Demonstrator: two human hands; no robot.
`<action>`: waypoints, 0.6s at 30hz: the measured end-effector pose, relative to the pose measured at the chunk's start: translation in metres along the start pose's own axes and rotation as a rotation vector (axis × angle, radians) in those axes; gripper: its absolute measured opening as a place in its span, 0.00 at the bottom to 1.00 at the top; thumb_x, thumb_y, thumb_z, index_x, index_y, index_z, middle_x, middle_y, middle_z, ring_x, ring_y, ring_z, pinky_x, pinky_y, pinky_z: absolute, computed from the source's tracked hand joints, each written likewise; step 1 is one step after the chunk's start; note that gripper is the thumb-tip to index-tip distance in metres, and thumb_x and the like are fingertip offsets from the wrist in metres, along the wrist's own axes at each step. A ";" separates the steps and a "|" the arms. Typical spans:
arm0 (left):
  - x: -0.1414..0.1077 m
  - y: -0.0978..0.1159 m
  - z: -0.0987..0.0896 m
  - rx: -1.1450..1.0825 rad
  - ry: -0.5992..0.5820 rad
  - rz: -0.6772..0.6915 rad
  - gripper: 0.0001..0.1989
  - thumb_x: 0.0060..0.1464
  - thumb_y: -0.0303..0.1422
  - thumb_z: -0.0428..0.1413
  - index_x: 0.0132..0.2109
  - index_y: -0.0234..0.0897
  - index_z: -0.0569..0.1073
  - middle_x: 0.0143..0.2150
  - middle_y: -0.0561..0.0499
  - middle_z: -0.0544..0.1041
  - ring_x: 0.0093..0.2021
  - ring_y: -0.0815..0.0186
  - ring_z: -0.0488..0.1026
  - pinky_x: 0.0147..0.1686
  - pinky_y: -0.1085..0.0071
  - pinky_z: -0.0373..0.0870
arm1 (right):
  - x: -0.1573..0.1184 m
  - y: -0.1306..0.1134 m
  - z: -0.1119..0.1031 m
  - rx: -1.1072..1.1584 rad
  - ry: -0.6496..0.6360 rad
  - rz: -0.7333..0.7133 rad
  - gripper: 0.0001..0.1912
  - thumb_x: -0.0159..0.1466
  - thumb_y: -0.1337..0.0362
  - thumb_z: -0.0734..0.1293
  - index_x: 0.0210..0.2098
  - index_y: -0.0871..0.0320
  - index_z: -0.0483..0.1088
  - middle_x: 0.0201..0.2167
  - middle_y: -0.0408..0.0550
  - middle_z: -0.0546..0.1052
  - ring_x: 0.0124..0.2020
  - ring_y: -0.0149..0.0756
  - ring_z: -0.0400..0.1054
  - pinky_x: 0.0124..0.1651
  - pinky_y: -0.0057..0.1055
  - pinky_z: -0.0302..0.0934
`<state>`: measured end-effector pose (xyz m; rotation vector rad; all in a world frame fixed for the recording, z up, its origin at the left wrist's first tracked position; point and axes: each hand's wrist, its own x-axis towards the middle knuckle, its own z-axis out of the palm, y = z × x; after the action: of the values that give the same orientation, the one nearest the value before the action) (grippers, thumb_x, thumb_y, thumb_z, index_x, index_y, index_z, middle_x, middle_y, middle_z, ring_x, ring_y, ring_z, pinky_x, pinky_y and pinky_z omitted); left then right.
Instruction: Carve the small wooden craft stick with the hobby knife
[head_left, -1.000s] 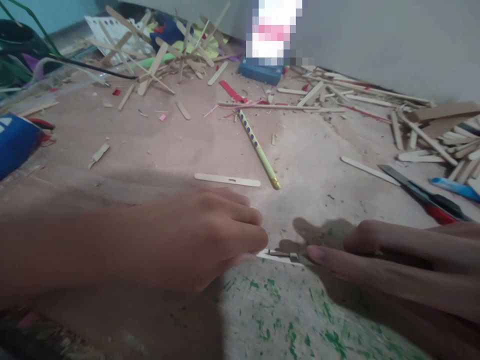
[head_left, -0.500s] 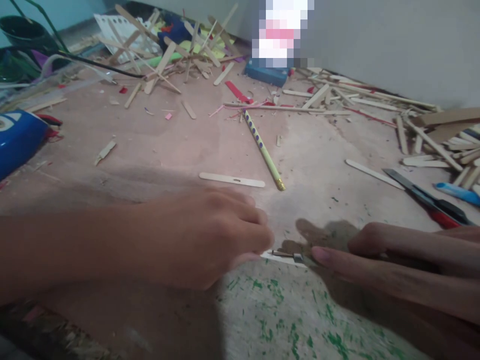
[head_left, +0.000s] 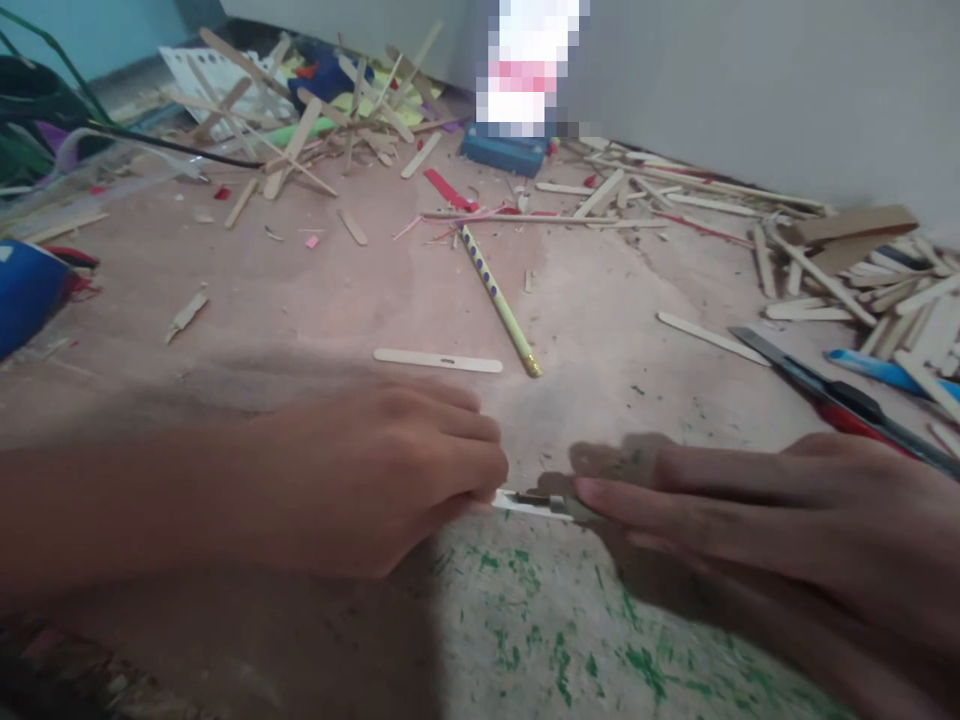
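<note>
My left hand (head_left: 405,450) has its fingers curled and pinches one end of a pale popsicle stick (head_left: 551,513) lying flat on the table. My right hand (head_left: 757,520) grips a small craft knife (head_left: 556,504); its dark narrow blade and metal collar show, while the handle is hidden beneath my fingers. The blade lies along the stick, its tip close to my left fingertips. Just beyond my left hand rests another popsicle stick (head_left: 472,364) with a small slot in its middle. A pale green pencil (head_left: 501,300) with purple dots lies farther up.
A box cutter (head_left: 832,385) and a blue pen (head_left: 877,370) are at right, near a pile of sticks (head_left: 862,280). More sticks (head_left: 300,140) heap at the back left. A blue block (head_left: 504,150) stands near the wall. A blue object (head_left: 30,295) sits at far left.
The view has shifted slightly, so everything appears farther left. My right fingertips have come a little closer to the knife's metal collar. My left hand keeps its pinch.
</note>
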<state>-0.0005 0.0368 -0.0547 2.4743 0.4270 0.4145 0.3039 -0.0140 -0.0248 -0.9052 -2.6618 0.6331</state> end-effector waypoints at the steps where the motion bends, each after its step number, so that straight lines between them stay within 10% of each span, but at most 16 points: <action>1: 0.000 0.001 0.000 -0.007 -0.005 -0.008 0.13 0.70 0.21 0.55 0.34 0.36 0.72 0.34 0.54 0.75 0.37 0.67 0.70 0.40 0.69 0.62 | 0.002 0.001 0.000 0.057 -0.005 0.027 0.15 0.78 0.63 0.62 0.58 0.45 0.77 0.50 0.40 0.84 0.45 0.33 0.83 0.38 0.23 0.77; 6: 0.001 0.002 0.000 -0.028 -0.014 -0.017 0.14 0.69 0.19 0.55 0.34 0.35 0.70 0.33 0.55 0.73 0.36 0.68 0.68 0.39 0.68 0.61 | 0.008 0.011 -0.002 0.186 -0.055 0.073 0.21 0.75 0.64 0.67 0.64 0.42 0.77 0.58 0.39 0.83 0.57 0.36 0.80 0.53 0.24 0.78; 18: 0.000 0.002 -0.002 -0.040 -0.009 0.014 0.14 0.69 0.20 0.54 0.33 0.35 0.70 0.33 0.55 0.73 0.36 0.68 0.68 0.40 0.68 0.62 | 0.006 0.018 0.000 0.238 -0.021 0.128 0.19 0.73 0.61 0.70 0.61 0.40 0.80 0.56 0.41 0.84 0.54 0.45 0.82 0.49 0.33 0.83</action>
<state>-0.0010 0.0369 -0.0519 2.4402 0.3947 0.4140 0.3088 0.0024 -0.0327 -1.0090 -2.4907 0.9698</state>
